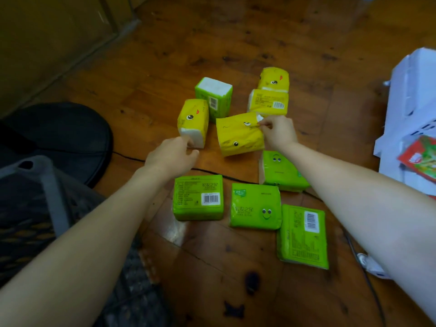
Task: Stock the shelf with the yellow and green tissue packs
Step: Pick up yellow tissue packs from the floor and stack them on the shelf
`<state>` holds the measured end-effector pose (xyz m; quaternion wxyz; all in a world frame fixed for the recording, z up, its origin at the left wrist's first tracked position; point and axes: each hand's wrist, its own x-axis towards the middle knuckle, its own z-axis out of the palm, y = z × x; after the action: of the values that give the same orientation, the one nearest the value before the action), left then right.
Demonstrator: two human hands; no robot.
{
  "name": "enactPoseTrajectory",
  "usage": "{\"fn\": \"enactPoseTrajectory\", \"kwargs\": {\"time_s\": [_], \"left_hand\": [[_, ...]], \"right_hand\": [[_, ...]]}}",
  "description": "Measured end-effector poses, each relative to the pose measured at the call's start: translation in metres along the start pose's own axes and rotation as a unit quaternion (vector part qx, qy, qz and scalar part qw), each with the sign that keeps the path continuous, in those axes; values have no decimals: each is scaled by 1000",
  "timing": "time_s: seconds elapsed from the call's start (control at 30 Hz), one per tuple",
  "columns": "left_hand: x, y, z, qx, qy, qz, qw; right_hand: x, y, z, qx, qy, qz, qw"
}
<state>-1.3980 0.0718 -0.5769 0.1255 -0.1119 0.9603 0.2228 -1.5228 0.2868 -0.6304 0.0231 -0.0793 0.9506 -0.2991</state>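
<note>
right hand (279, 132) fingers pinch the right edge of the middle yellow pack (238, 135); left hand (173, 156) fingers, loosely parted, touch the near end of the left yellow pack (192, 119).

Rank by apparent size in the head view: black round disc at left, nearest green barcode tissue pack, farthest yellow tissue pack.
black round disc
nearest green barcode tissue pack
farthest yellow tissue pack
Distance may explain the packs' difference.

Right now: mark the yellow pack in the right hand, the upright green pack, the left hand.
held yellow pack (238, 135), head view, front face
upright green pack (214, 100), head view, barcode side
left hand (171, 156), head view, its back
</note>
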Motion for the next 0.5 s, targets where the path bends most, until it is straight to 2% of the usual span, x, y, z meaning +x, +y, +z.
{"fn": "enactPoseTrajectory", "kwargs": {"time_s": [0.13, 0.3, 0.37, 0.43, 0.5], "left_hand": [[-1, -2, 0, -29, 38, 6, 999], [-6, 1, -8, -166, 136, 1, 977], [-8, 6, -11, -262, 106, 10, 959], [-11, 12, -13, -362, 37, 12, 931], [-13, 15, -12, -387, -42, -6, 921]], "right_hand": [[2, -15, -14, 79, -53, -71, 993], [-11, -54, -29, 208, -229, -107, 945], [-18, -68, -30, 215, -299, -118, 922], [-25, -78, -28, 197, -354, -125, 905], [-30, -85, -27, 194, -386, -120, 894]]}}
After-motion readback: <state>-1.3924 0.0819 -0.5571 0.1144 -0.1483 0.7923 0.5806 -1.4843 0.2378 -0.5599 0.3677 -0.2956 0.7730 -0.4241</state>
